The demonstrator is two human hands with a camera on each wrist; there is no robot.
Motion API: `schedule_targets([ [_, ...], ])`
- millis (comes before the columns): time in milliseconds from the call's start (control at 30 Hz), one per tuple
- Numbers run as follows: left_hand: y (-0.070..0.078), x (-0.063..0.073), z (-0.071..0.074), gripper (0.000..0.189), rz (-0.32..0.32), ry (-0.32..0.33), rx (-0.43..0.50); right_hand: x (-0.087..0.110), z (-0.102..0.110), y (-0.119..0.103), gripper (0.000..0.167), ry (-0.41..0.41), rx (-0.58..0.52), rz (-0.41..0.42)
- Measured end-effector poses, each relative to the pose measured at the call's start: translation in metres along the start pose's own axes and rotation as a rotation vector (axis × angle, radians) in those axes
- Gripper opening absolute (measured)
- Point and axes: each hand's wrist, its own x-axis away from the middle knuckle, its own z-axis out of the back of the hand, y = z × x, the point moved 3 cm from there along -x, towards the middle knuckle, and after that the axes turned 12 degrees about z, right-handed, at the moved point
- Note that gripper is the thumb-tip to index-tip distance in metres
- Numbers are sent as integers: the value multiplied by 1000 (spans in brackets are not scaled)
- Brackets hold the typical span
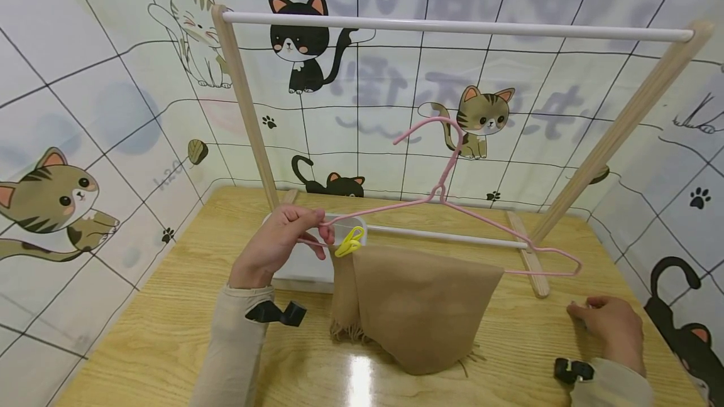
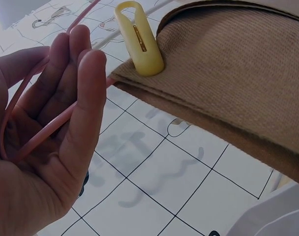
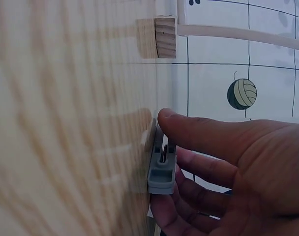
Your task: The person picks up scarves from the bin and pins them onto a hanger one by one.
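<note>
My left hand (image 1: 277,244) holds a pink hanger (image 1: 390,207) by its left end, thumb on the sloping wire and the bend lying in the palm. A brown cloth (image 1: 424,306) with fringed edges hangs folded over the hanger's lower bar. Near my left fingers, a yellow clothespin (image 1: 349,242) clamps the cloth's left top corner; the left wrist view shows this clothespin (image 2: 139,42) upright on the edge. On the right of the table, my right hand (image 1: 613,328) grips a grey clothespin (image 3: 162,172) between thumb and fingers, close against the tabletop.
Behind the cloth stands a rack with wooden posts (image 1: 622,124), a white top rod (image 1: 452,27) and a lower rod (image 1: 447,236). A white bin (image 1: 302,269) sits behind my left hand. A cat-patterned wall covering surrounds the wooden table (image 1: 170,319).
</note>
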Motion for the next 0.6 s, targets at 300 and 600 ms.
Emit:
schedule_targets([
  [300, 1, 0, 0, 39, -14, -11, 5, -1, 10, -2, 63, 64, -5, 29],
  [600, 2, -1, -1, 39, -26, -22, 9, 6, 23, -15, 65, 153, -126, 0],
])
